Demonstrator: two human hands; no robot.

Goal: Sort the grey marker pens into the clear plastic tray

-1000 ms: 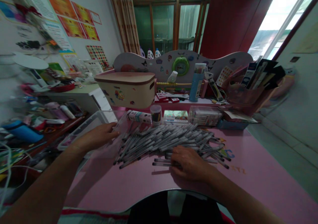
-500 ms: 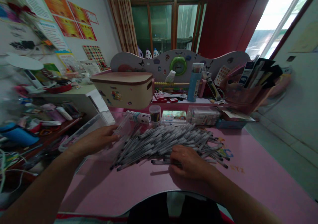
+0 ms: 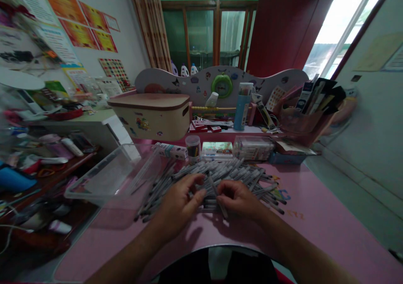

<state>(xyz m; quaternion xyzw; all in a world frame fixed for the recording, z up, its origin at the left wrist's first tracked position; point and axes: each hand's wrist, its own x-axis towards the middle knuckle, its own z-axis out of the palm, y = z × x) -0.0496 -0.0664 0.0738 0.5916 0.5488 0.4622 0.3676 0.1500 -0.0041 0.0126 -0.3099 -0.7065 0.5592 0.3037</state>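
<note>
A wide heap of grey pens with dark tips (image 3: 163, 191) lies across the pink desk (image 3: 252, 250). Above the near side of the heap, my right hand (image 3: 237, 198) pinches a single pen (image 3: 223, 208), tilted with its lower end toward me. My left hand (image 3: 182, 202) is just left of it, thumb and fingers apart, with nothing in them. A clear plastic bin (image 3: 107, 191) stands at the left edge of the desk; a few pens show through its right end.
Behind the heap stand a clear cup (image 3: 193, 147), a small white box (image 3: 217, 150) and a clear case (image 3: 253, 147). A lidded cream box (image 3: 151, 116) sits at the back left. A pen holder (image 3: 302, 116) is at the back right.
My left hand has left the clear bin and come right, beside my right hand. My right hand has lifted a pen from the heap's near edge. The view has shifted slightly.
</note>
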